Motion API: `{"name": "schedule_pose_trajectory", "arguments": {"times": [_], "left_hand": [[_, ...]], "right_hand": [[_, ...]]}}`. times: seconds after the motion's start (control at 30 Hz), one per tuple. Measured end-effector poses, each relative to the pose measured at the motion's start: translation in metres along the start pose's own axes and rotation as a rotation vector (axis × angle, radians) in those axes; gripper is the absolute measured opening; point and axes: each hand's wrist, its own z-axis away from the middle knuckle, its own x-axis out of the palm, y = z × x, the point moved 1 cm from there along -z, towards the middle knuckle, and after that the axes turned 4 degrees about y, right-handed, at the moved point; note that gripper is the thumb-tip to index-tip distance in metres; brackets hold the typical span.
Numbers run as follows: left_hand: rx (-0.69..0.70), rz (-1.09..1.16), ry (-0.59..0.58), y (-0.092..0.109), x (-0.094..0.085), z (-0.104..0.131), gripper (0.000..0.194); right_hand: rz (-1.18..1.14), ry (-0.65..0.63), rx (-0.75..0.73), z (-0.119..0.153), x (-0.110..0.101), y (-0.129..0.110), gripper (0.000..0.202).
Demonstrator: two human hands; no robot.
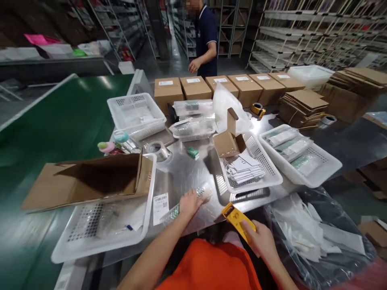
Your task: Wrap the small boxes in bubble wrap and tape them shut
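Note:
My left hand is closed on a clear plastic-wrapped pack with green showing through it, and holds it down near the table's front edge. My right hand grips a yellow hand tool with a dark slot at its front end; its exact kind cannot be made out. The tool is just off the table edge, apart from the pack. A white printed label sheet lies left of the pack. Farther back on the metal table sits a small green box.
An opened carton rests over a white basket. Another basket holds white tags and a small box. Tape stands behind. A lined bin sits at right. Cartons line the back; a person stands beyond.

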Motion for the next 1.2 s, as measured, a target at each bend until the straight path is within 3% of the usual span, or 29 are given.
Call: {"name": "schedule_pose_trajectory", "arguments": {"times": [0.13,0.23,0.33,0.4,0.53,0.63,0.8,0.9,1.2], "left_hand": [[-0.013,0.036,0.001,0.019,-0.008,-0.022,0.046],[-0.012,0.029,0.026,0.023,-0.005,-0.026,0.060],[0.025,-0.021,0.117,0.011,0.007,-0.006,0.081],[-0.002,-0.026,0.178,-0.004,0.018,0.017,0.084],[-0.129,-0.009,0.305,-0.039,0.041,0.063,0.068],[-0.112,0.045,0.339,-0.059,0.054,0.076,0.057],[-0.072,0.172,0.395,-0.068,0.062,0.072,0.049],[-0.094,0.214,0.458,-0.064,0.062,0.070,0.044],[-0.124,0.278,0.341,-0.065,0.042,0.059,0.031]], "right_hand": [[-0.198,0.025,0.055,0.010,-0.008,-0.014,0.057],[-0.309,0.027,0.102,0.013,-0.002,-0.030,0.057],[-0.382,0.026,0.123,0.014,0.006,-0.039,0.057],[-0.422,0.004,0.147,0.016,0.010,-0.041,0.056],[-0.474,-0.099,0.177,0.024,0.023,-0.048,0.058],[-0.504,-0.140,0.088,0.026,0.043,-0.064,0.056],[-0.523,-0.179,-0.072,0.013,0.095,-0.102,0.052],[-0.455,-0.187,-0.128,0.004,0.117,-0.109,0.052],[-0.302,-0.168,-0.171,0.009,0.127,-0.102,0.049]]}}
